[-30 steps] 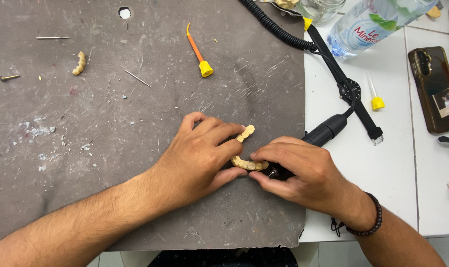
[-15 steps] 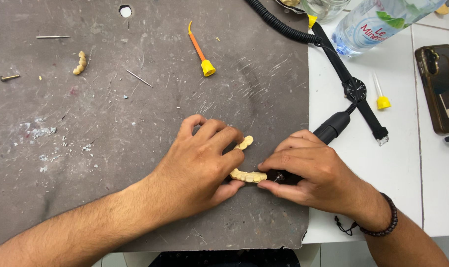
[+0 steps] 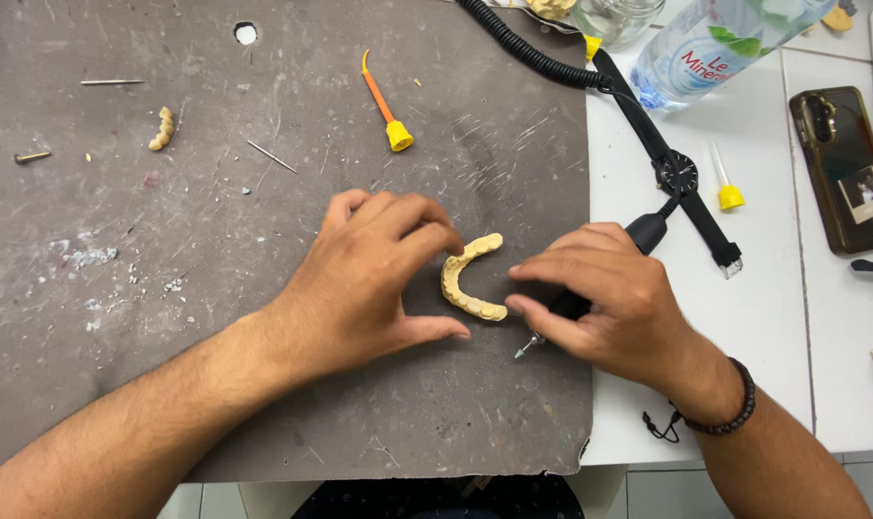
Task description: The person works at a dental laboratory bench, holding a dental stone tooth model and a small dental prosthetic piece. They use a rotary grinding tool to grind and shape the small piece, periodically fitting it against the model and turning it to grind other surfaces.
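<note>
A yellow horseshoe-shaped dental cast [image 3: 467, 279] lies flat on the dark grey work mat [image 3: 167, 288], between my two hands. My left hand [image 3: 369, 279] rests on the mat just left of the cast, fingers spread, fingertips near its upper end; it holds nothing. My right hand [image 3: 600, 308] grips a black rotary handpiece [image 3: 638, 235], whose metal bur tip [image 3: 525, 348] pokes out below my fingers, just right of the cast.
On the mat lie a small piece of cast [image 3: 161, 128], an orange and yellow mixing tip [image 3: 383, 101], a pin [image 3: 271, 157] and a screw [image 3: 31, 157]. On the white table to the right are a wristwatch [image 3: 681, 178], a phone [image 3: 845, 168], a water bottle [image 3: 705, 48] and a coiled black cable [image 3: 523, 48].
My left hand has let go of the cast and opened; the cast now lies in plain sight on the mat. My right hand has drawn slightly right, and the bur tip is off the cast.
</note>
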### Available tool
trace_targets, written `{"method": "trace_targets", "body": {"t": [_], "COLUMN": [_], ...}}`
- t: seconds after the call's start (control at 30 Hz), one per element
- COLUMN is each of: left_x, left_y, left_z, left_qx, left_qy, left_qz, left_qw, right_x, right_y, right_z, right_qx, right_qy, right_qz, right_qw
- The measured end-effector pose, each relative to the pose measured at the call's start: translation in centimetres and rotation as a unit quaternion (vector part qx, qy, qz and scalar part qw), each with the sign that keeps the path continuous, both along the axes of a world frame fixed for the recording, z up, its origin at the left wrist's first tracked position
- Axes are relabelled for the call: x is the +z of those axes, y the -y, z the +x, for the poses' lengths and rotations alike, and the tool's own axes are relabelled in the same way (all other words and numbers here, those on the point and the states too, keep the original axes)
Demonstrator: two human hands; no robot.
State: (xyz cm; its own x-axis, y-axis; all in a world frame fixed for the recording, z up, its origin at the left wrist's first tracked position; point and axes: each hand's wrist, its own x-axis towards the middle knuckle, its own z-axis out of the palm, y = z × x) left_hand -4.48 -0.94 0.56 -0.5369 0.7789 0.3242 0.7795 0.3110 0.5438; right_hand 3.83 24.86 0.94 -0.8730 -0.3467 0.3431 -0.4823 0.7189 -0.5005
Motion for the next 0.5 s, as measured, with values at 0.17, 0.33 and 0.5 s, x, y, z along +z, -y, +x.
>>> {"method": "trace_targets", "body": {"t": [0.17,0.33,0.5], "left_x": [1.6,1.5,1.8], "left_y": [2.4,4.1,5.7], "left_z": [-2.9,-7.2,-11.9], "left_qx": [0.072,0.108,0.18], "left_qy": [-0.119,-0.257,-0.19], "left_qz": [0.075,0.057,0.09], "left_qw": [0.987,0.959,0.961], "right_x": [-0.8,-1.2,0.5], "right_y": [-1.6,-2.7,-2.7], "right_z": [-1.4,-3.7,-5.6], "right_qx": [-0.053,-0.048,0.034], "right_qy": [-0.052,-0.069,0.025], "right_qz": [-0.015,0.002,0.058], "right_qw": [0.997,0.996,0.997]}}
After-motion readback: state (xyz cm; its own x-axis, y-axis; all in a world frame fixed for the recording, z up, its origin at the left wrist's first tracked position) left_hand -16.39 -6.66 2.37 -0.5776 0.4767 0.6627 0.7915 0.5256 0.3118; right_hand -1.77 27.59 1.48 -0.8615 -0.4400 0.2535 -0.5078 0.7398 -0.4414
